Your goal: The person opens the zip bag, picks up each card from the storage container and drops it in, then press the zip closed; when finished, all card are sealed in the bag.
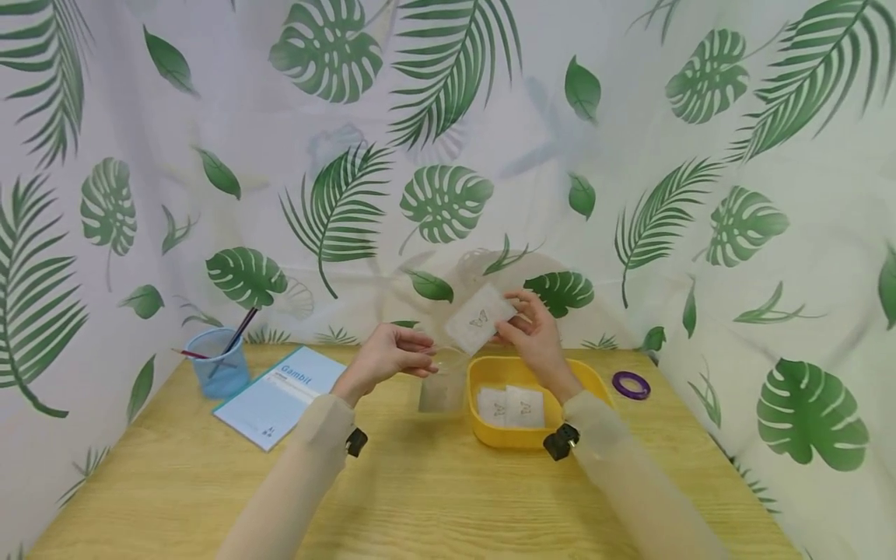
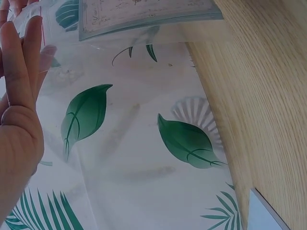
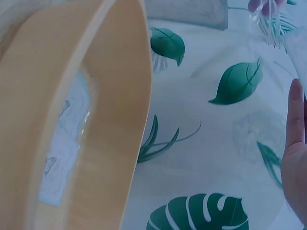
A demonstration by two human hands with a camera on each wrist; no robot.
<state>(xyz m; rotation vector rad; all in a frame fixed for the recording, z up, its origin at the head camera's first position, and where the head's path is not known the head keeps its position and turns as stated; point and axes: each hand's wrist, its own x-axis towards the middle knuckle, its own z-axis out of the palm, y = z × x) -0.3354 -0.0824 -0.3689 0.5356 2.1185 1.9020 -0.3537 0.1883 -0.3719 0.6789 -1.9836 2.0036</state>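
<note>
My left hand [image 1: 385, 359] pinches the top of a clear zip bag [image 1: 442, 393], which hangs down to the left of the yellow basket. In the left wrist view, flat printed contents [image 2: 144, 14] lie inside the bag [image 2: 62, 62]. Above the basket, my right hand [image 1: 535, 334] holds a white square packet [image 1: 476, 320] with a butterfly print, tilted between thumb and fingers beside the bag's mouth. Only part of the right hand [image 3: 295, 165] and the packet's edge [image 3: 298, 52] shows in the right wrist view.
The yellow basket [image 1: 504, 438] holds more butterfly packets [image 1: 525, 408]. A purple ring [image 1: 631, 385], perhaps a tape roll, lies to its right. At the left are a light blue notebook [image 1: 280, 397] and a blue mesh pencil cup [image 1: 222, 377]. Behind the table hangs a leaf-patterned cloth [image 1: 448, 101].
</note>
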